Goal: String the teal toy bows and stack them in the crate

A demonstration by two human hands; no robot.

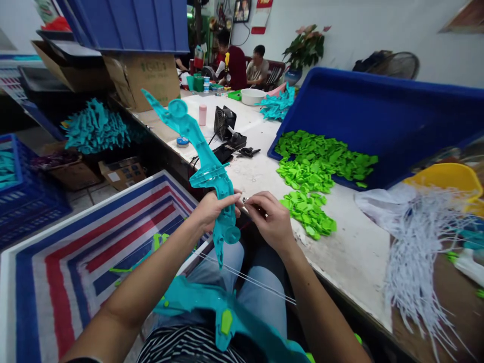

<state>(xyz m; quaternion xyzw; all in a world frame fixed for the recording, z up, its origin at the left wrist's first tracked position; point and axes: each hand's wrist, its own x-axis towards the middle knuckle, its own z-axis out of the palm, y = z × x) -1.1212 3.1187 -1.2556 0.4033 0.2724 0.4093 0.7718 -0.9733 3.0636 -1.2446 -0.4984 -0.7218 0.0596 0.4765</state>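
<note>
A teal plastic toy bow [206, 151] stands nearly upright, tilted to the left, with my left hand [212, 209] wrapped around its lower part. Close to its right side, my right hand [273, 219] pinches a tiny dark, shiny piece [244, 200] between thumb and finger; its kind is too small to tell. Across my lap lies another teal toy bow [196, 295], with a bright green plastic piece [226, 322] on it. White string [257, 282] runs over my thighs below my hands.
Loose green pieces [308, 212] spill from a tilted blue bin [381, 111] onto the table [355, 257]. White strings [416, 272] hang at the right. A small fan [224, 122] and pliers [249, 151] sit ahead. Left stands a striped-lined bin [56, 272]. People [236, 68] sit far back.
</note>
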